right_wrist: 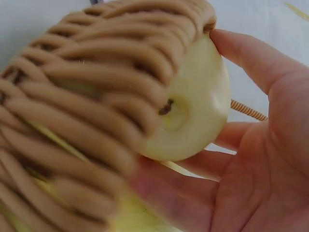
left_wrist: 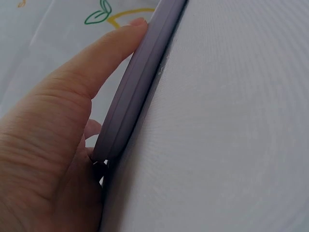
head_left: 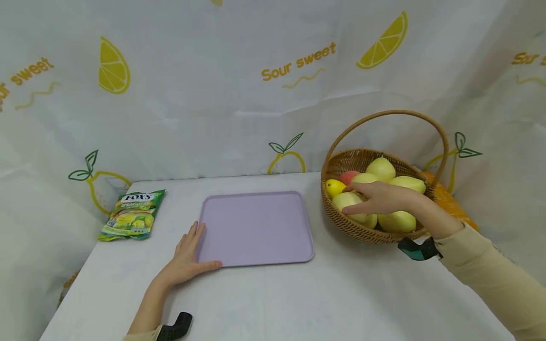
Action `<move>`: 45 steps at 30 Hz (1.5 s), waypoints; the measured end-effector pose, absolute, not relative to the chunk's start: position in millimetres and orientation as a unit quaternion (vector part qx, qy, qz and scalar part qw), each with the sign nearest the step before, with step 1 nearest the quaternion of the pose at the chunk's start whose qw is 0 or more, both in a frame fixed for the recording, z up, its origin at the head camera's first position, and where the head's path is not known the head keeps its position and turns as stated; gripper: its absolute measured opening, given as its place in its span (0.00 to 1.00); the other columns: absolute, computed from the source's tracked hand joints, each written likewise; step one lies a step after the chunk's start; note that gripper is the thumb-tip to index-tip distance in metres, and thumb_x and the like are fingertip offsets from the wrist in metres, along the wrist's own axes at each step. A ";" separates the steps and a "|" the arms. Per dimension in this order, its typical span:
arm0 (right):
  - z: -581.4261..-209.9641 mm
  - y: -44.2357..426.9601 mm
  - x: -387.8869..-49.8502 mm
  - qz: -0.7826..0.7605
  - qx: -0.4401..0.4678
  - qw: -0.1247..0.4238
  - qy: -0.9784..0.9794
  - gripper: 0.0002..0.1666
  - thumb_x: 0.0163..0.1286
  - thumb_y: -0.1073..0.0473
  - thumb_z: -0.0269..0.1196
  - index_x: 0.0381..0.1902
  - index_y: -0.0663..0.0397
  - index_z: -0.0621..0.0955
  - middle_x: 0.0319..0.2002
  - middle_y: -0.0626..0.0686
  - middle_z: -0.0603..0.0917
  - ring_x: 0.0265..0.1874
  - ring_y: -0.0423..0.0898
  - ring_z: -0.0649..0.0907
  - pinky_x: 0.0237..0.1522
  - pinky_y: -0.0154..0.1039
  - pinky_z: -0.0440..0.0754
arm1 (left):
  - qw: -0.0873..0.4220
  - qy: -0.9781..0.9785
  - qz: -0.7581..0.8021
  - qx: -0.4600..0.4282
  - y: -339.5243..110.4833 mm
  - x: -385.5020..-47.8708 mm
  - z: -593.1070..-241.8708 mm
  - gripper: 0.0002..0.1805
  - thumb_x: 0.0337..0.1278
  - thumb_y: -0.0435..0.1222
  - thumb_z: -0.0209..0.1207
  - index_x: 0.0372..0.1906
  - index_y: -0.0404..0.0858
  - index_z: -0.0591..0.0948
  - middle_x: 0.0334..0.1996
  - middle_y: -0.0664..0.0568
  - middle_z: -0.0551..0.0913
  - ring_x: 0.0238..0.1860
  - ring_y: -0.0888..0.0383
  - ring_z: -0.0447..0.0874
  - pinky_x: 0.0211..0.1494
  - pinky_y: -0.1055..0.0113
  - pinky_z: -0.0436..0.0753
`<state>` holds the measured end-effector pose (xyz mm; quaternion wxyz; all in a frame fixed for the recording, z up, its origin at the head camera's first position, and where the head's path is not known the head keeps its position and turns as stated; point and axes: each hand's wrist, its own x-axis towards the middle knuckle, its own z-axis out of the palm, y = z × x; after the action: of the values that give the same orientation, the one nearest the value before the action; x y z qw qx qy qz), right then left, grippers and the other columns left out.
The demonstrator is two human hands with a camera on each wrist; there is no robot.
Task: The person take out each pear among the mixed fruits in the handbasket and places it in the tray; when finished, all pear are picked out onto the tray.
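A lilac tray (head_left: 256,229) lies flat on the white table. My left hand (head_left: 183,265) rests at its near left corner, fingers extended along the left side and thumb on the near edge; the left wrist view shows the thumb of that hand (left_wrist: 53,116) against the tray's rim (left_wrist: 129,96). Over the left part of a wicker basket (head_left: 358,233), my right hand (head_left: 379,198) has its thumb and fingers round a pale green round fruit (head_left: 344,201). In the right wrist view the hand (right_wrist: 256,169) curls about this fruit (right_wrist: 205,92), partly hidden by the basket's woven rim (right_wrist: 91,82).
Beside that fruit the basket holds a yellow fruit (head_left: 334,188), a red one (head_left: 349,176) and several pale green ones (head_left: 381,169) under a tall arched handle (head_left: 394,112). A green candy bag (head_left: 133,215) lies at the left. Something orange (head_left: 456,206) lies behind the basket.
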<state>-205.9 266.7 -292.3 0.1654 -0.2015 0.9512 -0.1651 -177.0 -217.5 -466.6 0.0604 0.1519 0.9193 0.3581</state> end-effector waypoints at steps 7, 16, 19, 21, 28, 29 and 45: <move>-302.8 271.8 -202.2 -0.208 -0.188 0.109 0.954 0.39 0.62 0.36 0.66 0.60 0.59 0.75 0.53 0.56 0.80 0.46 0.50 0.77 0.48 0.49 0.75 | 0.065 0.920 0.359 0.144 -217.0 -177.3 -466.7 0.63 0.44 0.56 0.71 0.78 0.36 0.48 0.77 0.35 0.36 0.72 0.28 0.28 0.66 0.29 0.36; -318.2 272.5 -185.4 -0.247 -0.140 0.015 0.959 0.47 0.58 0.38 0.70 0.64 0.63 0.70 0.56 0.64 0.76 0.49 0.57 0.77 0.46 0.54 0.76 | 0.067 0.919 0.360 0.144 -217.3 -177.4 -467.4 0.62 0.44 0.57 0.71 0.78 0.37 0.49 0.77 0.36 0.36 0.72 0.27 0.28 0.65 0.28 0.37; -323.9 270.0 -179.6 -0.265 -0.124 -0.021 0.956 0.47 0.57 0.40 0.71 0.64 0.63 0.70 0.58 0.66 0.73 0.50 0.59 0.75 0.46 0.56 0.75 | 0.068 0.920 0.358 0.142 -217.8 -178.2 -467.8 0.62 0.45 0.57 0.70 0.78 0.38 0.48 0.77 0.37 0.36 0.72 0.28 0.28 0.65 0.27 0.38; -327.8 268.1 -176.5 -0.283 -0.113 -0.041 0.952 0.47 0.57 0.41 0.72 0.65 0.62 0.69 0.58 0.65 0.71 0.50 0.59 0.74 0.44 0.55 0.75 | 0.070 0.922 0.355 0.141 -217.9 -178.5 -468.3 0.62 0.45 0.57 0.70 0.78 0.38 0.48 0.77 0.38 0.36 0.72 0.28 0.28 0.65 0.27 0.38; -335.8 258.9 -169.3 -0.367 -0.069 -0.086 0.924 0.49 0.56 0.47 0.74 0.68 0.58 0.63 0.64 0.64 0.69 0.55 0.62 0.76 0.44 0.48 0.79 | 0.071 0.920 0.359 0.140 -217.0 -177.5 -467.2 0.62 0.45 0.57 0.70 0.78 0.38 0.49 0.77 0.37 0.36 0.72 0.28 0.28 0.66 0.28 0.37; -336.2 257.0 -169.0 -0.378 -0.066 -0.093 0.919 0.49 0.57 0.48 0.74 0.68 0.59 0.62 0.64 0.64 0.69 0.56 0.62 0.75 0.46 0.48 0.79 | 0.071 0.920 0.359 0.139 -216.9 -177.5 -467.0 0.62 0.45 0.57 0.70 0.78 0.38 0.49 0.77 0.37 0.36 0.73 0.28 0.28 0.66 0.28 0.37; -339.0 211.2 -177.0 -0.510 -0.087 -0.194 0.834 0.49 0.56 0.62 0.74 0.72 0.51 0.62 0.62 0.52 0.70 0.51 0.38 0.74 0.41 0.22 0.77 | 0.069 0.920 0.359 0.141 -218.8 -179.3 -470.2 0.62 0.44 0.58 0.71 0.78 0.39 0.49 0.77 0.38 0.36 0.73 0.29 0.29 0.67 0.30 0.37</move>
<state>-177.0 211.2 -339.0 -0.1938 -0.0866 0.8336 -0.5099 -179.3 -218.8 -470.2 0.0689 0.1408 0.9200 0.3593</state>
